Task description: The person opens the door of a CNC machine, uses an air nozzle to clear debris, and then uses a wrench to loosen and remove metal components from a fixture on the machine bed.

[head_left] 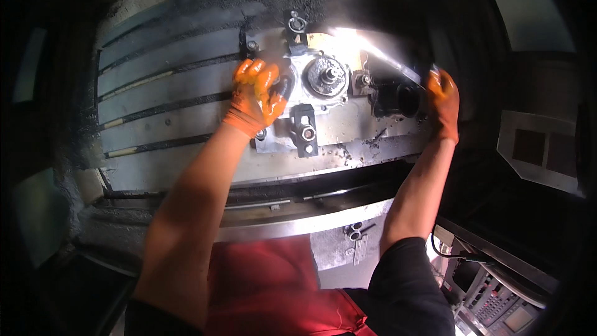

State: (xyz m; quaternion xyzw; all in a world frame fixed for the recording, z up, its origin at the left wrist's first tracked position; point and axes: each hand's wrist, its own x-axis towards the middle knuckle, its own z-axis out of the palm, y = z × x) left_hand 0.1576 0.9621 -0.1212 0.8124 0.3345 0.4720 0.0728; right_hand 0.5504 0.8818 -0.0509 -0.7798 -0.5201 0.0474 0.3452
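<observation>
My left hand [254,90], in a wet orange glove, is closed at the left side of a metal casting [300,94], its fingers curled. A dark rounded piece [283,87] shows by the thumb; whether I grip it is unclear. The casting has a round boss with a central stud [328,76] and sits between dark clamps, one in front [305,130] and one behind [298,40]. Off to the right, my right hand [443,94], also in an orange glove, is closed around the near end of a long, thin shiny rod [398,67], which slants toward a bright glare behind the casting.
The casting stands on a slotted machine table [161,121] strewn with dark chips on the right. A clamp block [361,82] sits right of it, beside a dark round-mouthed part [398,101]. A metal ledge [298,221] runs in front. A control panel [497,302] is at lower right.
</observation>
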